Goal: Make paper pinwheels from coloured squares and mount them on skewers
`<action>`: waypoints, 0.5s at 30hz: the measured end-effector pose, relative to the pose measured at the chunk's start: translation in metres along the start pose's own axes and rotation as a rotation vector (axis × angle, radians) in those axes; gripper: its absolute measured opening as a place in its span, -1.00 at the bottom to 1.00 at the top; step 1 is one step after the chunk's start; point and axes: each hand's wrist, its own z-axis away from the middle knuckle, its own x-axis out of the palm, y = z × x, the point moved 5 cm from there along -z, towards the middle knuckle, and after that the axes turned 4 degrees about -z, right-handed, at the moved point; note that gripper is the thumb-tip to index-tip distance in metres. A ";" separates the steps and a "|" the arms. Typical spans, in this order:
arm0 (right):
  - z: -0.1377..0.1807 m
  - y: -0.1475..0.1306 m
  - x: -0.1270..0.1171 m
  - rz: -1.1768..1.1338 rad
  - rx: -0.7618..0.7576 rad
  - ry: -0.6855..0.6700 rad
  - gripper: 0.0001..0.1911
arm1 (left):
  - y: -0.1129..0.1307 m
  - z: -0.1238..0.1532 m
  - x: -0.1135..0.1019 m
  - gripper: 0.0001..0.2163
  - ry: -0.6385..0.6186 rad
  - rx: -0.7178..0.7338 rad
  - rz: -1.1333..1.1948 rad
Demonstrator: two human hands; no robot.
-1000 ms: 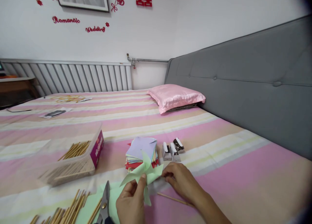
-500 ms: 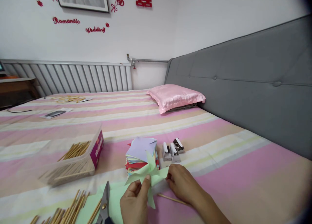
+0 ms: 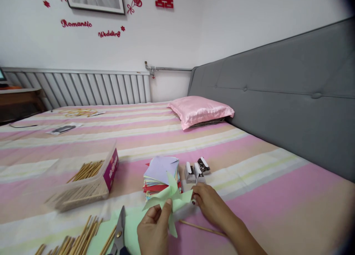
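Observation:
My left hand (image 3: 155,225) pinches a light green paper pinwheel (image 3: 172,196) at its middle, thumb on top. The blades are folded in and stand out around the thumb. Just right of the pinwheel, my right hand (image 3: 209,203) is closed, with a small round dark piece like a thumbtack (image 3: 193,202) showing at its fingertips. Beneath that hand a thin wooden stick (image 3: 201,227) lies on the bed. Behind the pinwheel is a stack of coloured paper squares (image 3: 161,170), lilac on top. Several small open white boxes (image 3: 195,173) of shiny metal bits stand beside the stack.
Scissors (image 3: 119,231) lie partly over green paper (image 3: 131,225) at the front, blades pointing away. Loose wooden sticks (image 3: 83,238) are at front left, below a clear plastic box (image 3: 112,168) of sticks. Farther back are a pink pillow (image 3: 201,110) and grey headboard (image 3: 277,81).
My right hand has turned and come slightly away from the pinwheel's right blade. The small dark round piece now shows at its fingertips. The left hand keeps its hold.

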 end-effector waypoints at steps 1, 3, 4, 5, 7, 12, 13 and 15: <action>0.000 0.000 -0.001 -0.006 -0.002 0.005 -0.68 | 0.000 0.000 0.000 -0.78 -0.005 0.007 -0.004; 0.001 -0.001 -0.003 -0.015 -0.009 0.019 -0.70 | 0.000 -0.001 0.000 -0.78 -0.015 0.017 -0.011; 0.002 -0.002 -0.005 -0.016 -0.012 0.028 -0.71 | -0.001 -0.001 -0.001 -0.79 -0.017 0.019 -0.011; 0.002 -0.002 -0.007 -0.015 -0.013 0.038 -0.72 | -0.001 -0.002 -0.001 -0.79 -0.013 0.018 -0.010; 0.002 -0.003 -0.009 -0.007 -0.010 0.056 -0.73 | -0.001 -0.002 -0.001 -0.79 -0.012 0.010 -0.008; 0.001 0.000 -0.007 -0.001 0.010 0.044 -0.70 | -0.001 -0.002 -0.001 -0.79 0.003 0.029 -0.028; 0.000 0.001 -0.006 -0.002 0.013 0.036 -0.70 | 0.000 -0.002 -0.001 -0.79 0.006 0.027 -0.029; -0.001 0.002 -0.005 -0.002 0.019 0.025 -0.70 | 0.001 0.000 0.000 -0.79 0.010 0.010 -0.020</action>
